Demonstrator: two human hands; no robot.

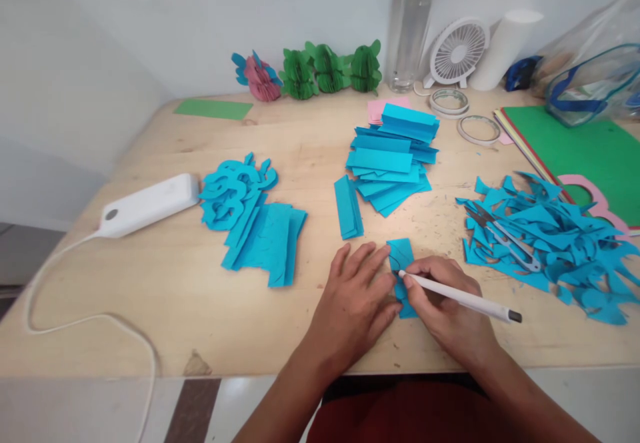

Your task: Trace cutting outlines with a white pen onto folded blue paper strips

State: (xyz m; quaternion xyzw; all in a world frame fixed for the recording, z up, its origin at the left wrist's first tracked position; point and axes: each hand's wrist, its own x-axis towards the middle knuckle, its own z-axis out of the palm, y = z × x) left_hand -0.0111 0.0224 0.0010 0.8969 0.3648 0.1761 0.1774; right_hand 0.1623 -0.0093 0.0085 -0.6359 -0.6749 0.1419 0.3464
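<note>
A small blue paper strip (403,251) lies at the table's front, with a dark curved line on its upper part. My left hand (355,290) rests flat beside it, fingers stretched out and fingertips at the strip's left edge. In my right hand (450,303) is a white pen (465,298), its tip on the paper and its dark end pointing right. My fingers cover part of the strip. Just above lies a small folded blue stack (349,207). Farther back is a larger pile of folded blue paper (390,160).
Blue cut-out shapes (235,190) and marked blue sheets (270,240) lie left, near a white corded device (150,204). To the right, small scissors (505,238) rest on blue scraps (560,243). Behind stand green paper ornaments (327,70), a bottle (410,43), a fan (459,53) and tape rolls (479,130).
</note>
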